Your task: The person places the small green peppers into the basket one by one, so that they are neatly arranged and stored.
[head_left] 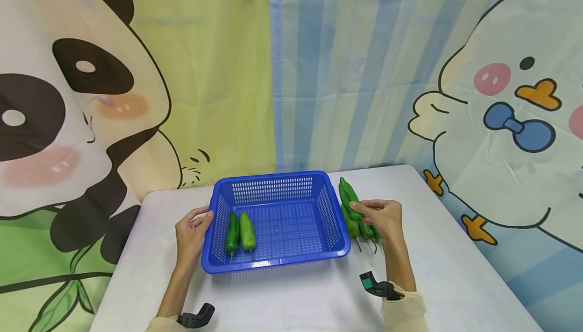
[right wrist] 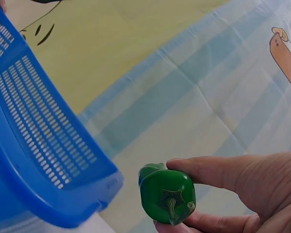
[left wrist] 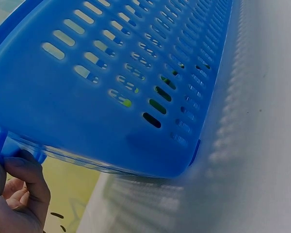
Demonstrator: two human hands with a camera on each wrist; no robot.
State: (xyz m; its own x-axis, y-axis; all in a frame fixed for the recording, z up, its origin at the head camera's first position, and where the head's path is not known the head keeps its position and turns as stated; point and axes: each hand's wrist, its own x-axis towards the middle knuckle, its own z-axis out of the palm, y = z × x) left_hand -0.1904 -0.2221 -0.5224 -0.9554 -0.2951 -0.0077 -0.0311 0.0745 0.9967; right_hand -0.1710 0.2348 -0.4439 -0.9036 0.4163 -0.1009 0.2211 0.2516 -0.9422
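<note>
A blue plastic basket (head_left: pixel 278 260) with slotted walls stands on the table. Inside, on its left side, lie a dark green pepper (head_left: pixel 232 233) and a lighter green pepper (head_left: pixel 247 232). My left hand (head_left: pixel 191 236) grips the basket's left rim, with thumb and fingers at the edge in the left wrist view. Just past the basket's right side, my right hand (head_left: pixel 380 215) pinches a green pepper (head_left: pixel 348 198) between thumb and fingers. The right wrist view shows that pepper's stem end facing the camera. Below it, several more green peppers (head_left: pixel 352 228) lie on the table, partly hidden by the hand.
The white table (head_left: pixel 446 271) runs back to a curtain (head_left: pixel 319 69) printed with cartoon animals. On each wrist sits a dark strap mount, the left one (head_left: pixel 198 317) near the front and the right one (head_left: pixel 382 289) in front of the peppers.
</note>
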